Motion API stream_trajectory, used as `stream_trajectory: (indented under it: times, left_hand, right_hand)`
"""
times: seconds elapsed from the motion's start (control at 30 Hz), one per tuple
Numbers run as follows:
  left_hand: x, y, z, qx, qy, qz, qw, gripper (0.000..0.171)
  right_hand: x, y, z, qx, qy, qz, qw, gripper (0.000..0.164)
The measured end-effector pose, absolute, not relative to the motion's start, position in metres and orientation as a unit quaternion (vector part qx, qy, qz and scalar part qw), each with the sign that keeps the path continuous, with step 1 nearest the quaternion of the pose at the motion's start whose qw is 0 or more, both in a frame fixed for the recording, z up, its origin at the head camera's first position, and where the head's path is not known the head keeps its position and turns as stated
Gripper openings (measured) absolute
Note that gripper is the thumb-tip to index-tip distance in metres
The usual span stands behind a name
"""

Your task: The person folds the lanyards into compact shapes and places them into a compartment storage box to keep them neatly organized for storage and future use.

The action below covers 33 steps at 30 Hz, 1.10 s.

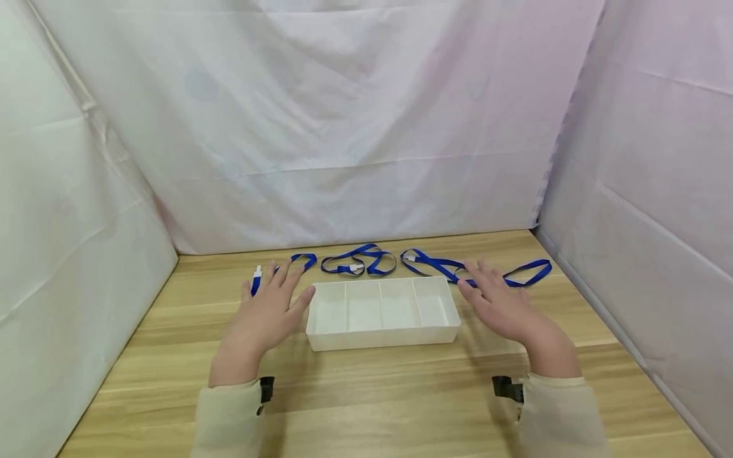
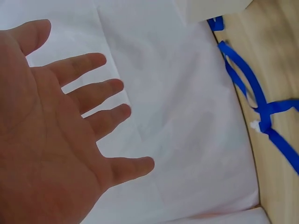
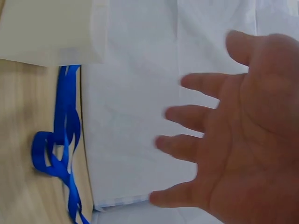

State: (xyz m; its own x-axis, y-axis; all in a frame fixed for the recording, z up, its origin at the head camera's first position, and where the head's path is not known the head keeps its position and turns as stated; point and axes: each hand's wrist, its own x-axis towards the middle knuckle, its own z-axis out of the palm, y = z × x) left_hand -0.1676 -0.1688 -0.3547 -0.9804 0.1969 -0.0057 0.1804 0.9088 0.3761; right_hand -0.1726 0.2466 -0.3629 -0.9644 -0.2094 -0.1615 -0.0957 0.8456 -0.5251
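A white box with several compartments [image 1: 383,338] stands mid-table, its sections bare inside. Left of it hovers my left hand [image 1: 266,318], fingers spread and straight, holding nothing. My right hand [image 1: 504,308] is spread the same way at the box's right end, also holding nothing. Behind the box lie three blue lanyards with white clips. The left lanyard [image 1: 305,257] is partly hidden by my left hand. A middle lanyard [image 1: 375,249] is looped behind the box, and the right lanyard [image 1: 535,272] stretches out partly behind my right hand. Both wrist views show an open palm.
The wood-grain table [image 1: 366,394] runs back to a white cloth wall [image 1: 355,127]. Cloth also hangs along the left side [image 1: 74,191] and the right side [image 1: 653,159]. A black strap piece [image 1: 508,389] sits at my right cuff.
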Motion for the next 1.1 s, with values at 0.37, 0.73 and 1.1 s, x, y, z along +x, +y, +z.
stream_trajectory:
  times: [0.37, 0.73, 1.1]
  left_hand:
    - [-0.164, -0.149, -0.335, 0.142, 0.975, 0.164, 0.042, 0.066]
    - [-0.169, -0.102, -0.323, 0.2, 0.973, 0.111, 0.033, 0.062]
    - [-0.189, -0.034, -0.311, 0.286, 0.949, 0.118, 0.065, 0.057]
  right_hand:
    - [-0.175, 0.264, -0.341, -0.107, 0.953, -0.235, 0.156, 0.075]
    - [-0.195, 0.274, -0.318, -0.127, 0.965, -0.173, 0.154, 0.066]
    - [-0.235, 0.289, -0.33, -0.132, 0.968, -0.103, 0.187, 0.062]
